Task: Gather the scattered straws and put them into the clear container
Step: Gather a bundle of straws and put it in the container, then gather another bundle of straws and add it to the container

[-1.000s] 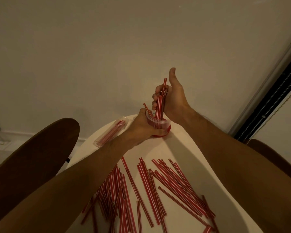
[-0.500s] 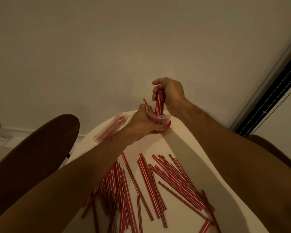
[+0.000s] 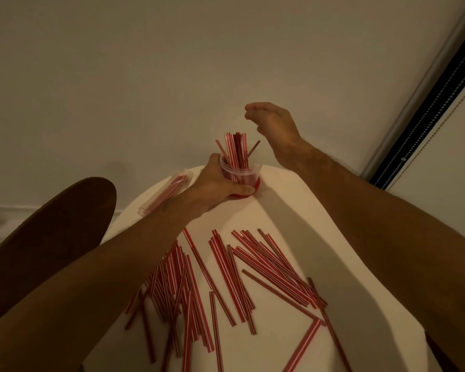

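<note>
At the far edge of the white table (image 3: 279, 210), the left hand (image 3: 215, 183) is wrapping around the clear container (image 3: 239, 174) and bracing it upright, fingers curled under its red base. A bunch of red-and-white straws (image 3: 235, 151) is standing in the container, fanning a little, with one straw leaning out toward the right. The right hand (image 3: 273, 124) is hovering just above and to the right of those straw tips, fingers loosely spread and holding nothing, apart from the bunch. Judging by this, the step in hand is the drop of one bunch into the container, and the task is looking far from done: most of the scattered straws (image 3: 226, 277) are lying flat in a loose heap on the near half of the table, well apart from both hands. The next move is probably calling for the right hand to be travelling back toward the heap and raking several straws together into a parallel bundle, while the left is steadying the container against tipping. A clear plastic sleeve (image 3: 164, 194) with a few straws inside is lying just beside the left wrist.
</note>
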Available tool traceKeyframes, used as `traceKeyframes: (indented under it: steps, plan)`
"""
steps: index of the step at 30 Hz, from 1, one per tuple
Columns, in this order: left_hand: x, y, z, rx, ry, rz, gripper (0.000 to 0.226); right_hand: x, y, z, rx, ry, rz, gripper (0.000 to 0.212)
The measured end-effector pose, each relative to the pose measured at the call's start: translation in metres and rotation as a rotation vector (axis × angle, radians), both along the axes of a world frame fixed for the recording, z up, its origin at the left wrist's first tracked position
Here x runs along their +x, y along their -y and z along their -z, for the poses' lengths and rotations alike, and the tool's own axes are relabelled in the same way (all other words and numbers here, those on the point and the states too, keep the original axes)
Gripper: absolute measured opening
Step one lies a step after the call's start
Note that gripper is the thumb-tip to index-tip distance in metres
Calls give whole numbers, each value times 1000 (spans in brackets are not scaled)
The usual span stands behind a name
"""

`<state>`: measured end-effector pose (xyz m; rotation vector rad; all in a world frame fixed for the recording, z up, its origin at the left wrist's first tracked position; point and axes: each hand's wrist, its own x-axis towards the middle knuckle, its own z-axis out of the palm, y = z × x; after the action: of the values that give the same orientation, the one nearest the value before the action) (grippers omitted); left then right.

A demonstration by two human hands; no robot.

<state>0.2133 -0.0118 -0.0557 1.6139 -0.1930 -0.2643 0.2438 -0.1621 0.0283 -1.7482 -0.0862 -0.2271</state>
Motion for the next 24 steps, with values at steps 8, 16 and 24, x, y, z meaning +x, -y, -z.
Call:
traceKeyframes:
  steps: [8,16,24]
  plan:
    - [-24,-7,-9,212,38,-76,105,-38,25,2,-10,31,95,25]
    - [-69,-30,-16,452,128,-154,107,-155,56,21,-376,-49,195,8]
    - [-96,-22,-24,639,348,362,65,-306,56,41,-821,-443,-2,24]
